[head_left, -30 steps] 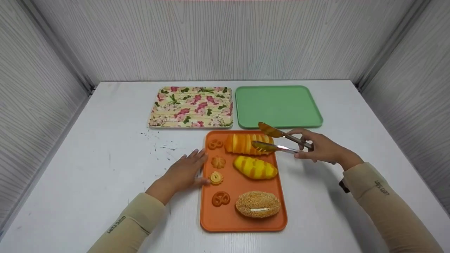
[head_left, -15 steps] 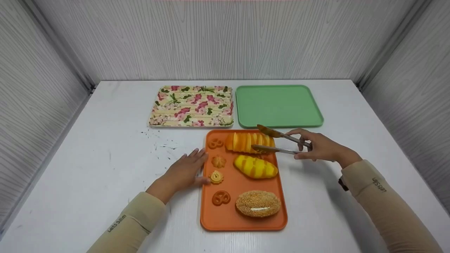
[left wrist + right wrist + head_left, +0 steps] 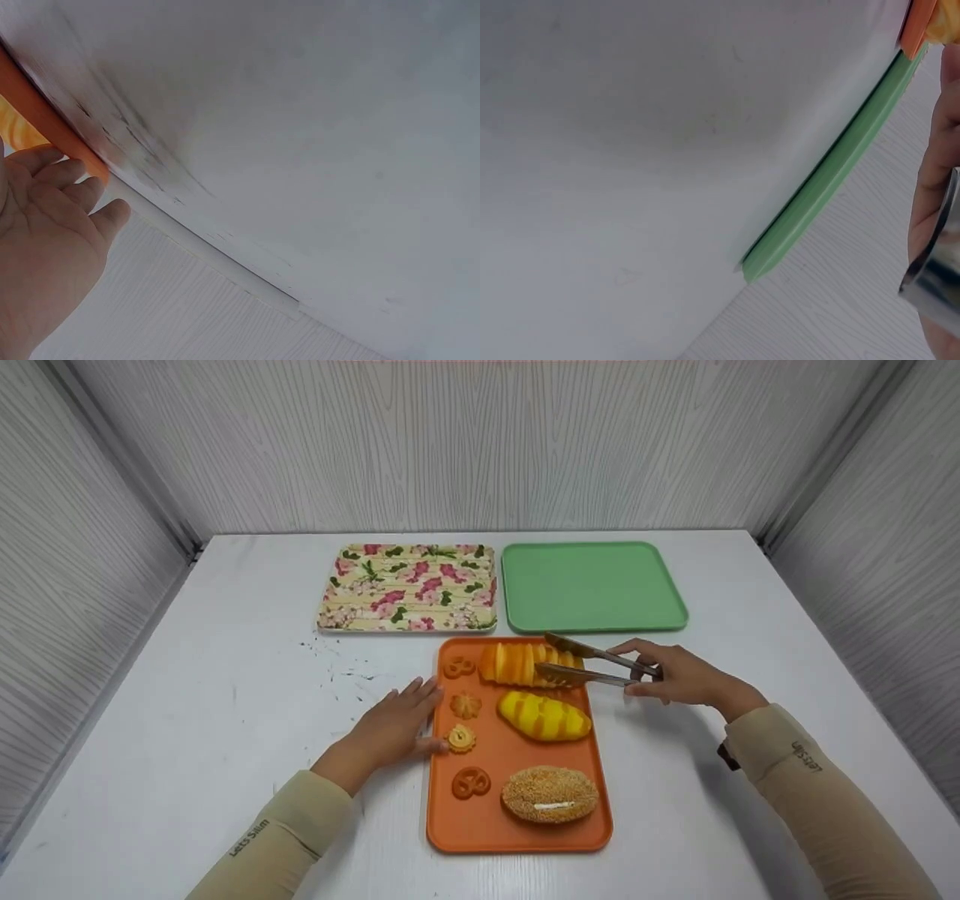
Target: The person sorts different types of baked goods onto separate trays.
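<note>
sliced loaf (image 3: pixel 512 664) lies at the far end of the orange tray (image 3: pixel 517 836). the right hand (image 3: pixel 686 679) holds spread tongs (image 3: pixel 600 678) at the loaf's right end; the left hand (image 3: pixel 390 729), fingers extended, rests at the tray's edge. this looks like lining up a grip, calling next for an even squeeze.

I have a white table (image 3: pixel 225 705) in front of me, its top flat and pale, with dark marks (image 3: pixel 349 671) scattered left of centre and fainter scuffs farther out. Three trays lie directly on it. Toward the far edge, a flowered tray (image 3: pixel 409 589) sits on my left and a green tray (image 3: pixel 592 585) just beside it on my right, both with their long sides across. Nearer me, an orange tray (image 3: pixel 480 832) lies lengthwise, its far end close to both. My right arm's shadow falls across the tabletop.
</note>
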The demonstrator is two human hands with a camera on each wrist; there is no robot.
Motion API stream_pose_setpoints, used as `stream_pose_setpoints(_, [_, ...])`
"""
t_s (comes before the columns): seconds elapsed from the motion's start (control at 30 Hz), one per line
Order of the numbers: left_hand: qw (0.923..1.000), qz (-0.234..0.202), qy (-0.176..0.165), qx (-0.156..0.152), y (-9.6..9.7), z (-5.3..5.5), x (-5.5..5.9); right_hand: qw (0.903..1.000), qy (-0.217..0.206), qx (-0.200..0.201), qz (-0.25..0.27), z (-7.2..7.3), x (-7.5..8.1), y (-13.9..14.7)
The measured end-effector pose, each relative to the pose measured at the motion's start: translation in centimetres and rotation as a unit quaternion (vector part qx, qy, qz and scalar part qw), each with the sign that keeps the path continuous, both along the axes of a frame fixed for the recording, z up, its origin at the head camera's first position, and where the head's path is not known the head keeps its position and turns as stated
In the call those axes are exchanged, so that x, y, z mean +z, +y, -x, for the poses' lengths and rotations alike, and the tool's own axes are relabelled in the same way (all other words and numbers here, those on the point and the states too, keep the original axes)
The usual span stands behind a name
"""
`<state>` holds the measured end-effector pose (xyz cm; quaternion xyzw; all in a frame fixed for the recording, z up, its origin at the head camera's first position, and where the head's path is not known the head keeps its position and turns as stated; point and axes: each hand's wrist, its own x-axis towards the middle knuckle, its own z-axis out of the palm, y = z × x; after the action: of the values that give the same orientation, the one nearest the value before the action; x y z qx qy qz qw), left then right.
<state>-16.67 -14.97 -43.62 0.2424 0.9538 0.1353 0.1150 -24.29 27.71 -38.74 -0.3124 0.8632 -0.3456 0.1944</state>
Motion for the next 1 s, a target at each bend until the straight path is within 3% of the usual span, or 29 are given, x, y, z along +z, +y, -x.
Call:
stream_pose_setpoints(0.17, [1.0,-0.001,-0.004,0.005,0.1,0.0,0.0,0.9998,0.003,0.015,0.009,-0.8,1.2,-0.6])
stream_pose_setpoints(0.5, [1.0,-0.002,0.001,0.003,0.1,0.0,-0.1,0.9994,0.018,0.013,0.028,-0.7,1.4,-0.8])
stream_pose_setpoints(1.0, [0.9999,0.008,-0.006,0.01,0.1,0.0,0.1,0.9943,0.06,-0.069,0.055,0.5,2.1,-0.6])
